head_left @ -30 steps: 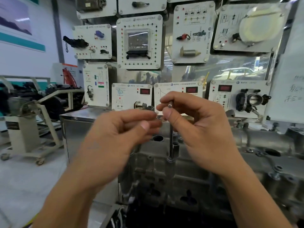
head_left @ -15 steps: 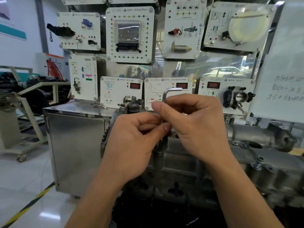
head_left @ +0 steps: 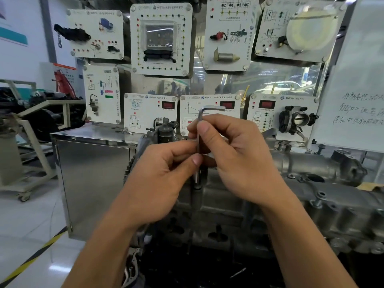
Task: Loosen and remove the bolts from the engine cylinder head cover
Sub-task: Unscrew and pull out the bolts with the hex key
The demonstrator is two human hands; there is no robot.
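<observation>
While a wheeled stand [head_left: 20,163] and a steel cabinet [head_left: 93,179] fill the left of the frame, the work sits at centre, where the left hand [head_left: 164,175] pinches the lower shaft of a hex key [head_left: 200,117] between thumb and curled fingers [head_left: 195,161]. The hex key stands upright, its short arm bent toward the right at the top, and its lower end runs down into the near left corner of the engine cover [head_left: 311,204]. Just to the right, the right hand [head_left: 239,159] grips the same shaft higher up, thumb and fingers [head_left: 204,129] closed round it, so both hands hold the tool and nothing else. Further right on the cover a raised bolt [head_left: 319,197] stands proud of its hole. The likely trouble is a slip: spinning the key by its shaft gives little purchase, and if the tip is tilted or only partly seated it could skip out and round the bolt head. A freed bolt could also drop from the tip into the dark openings at lower centre. Whether the tip is fully seated I cannot tell, since the bolt it works on is hidden behind the hands and lost in shadow. The cover is cut off at the right edge, so how many bolts remain is unclear.
</observation>
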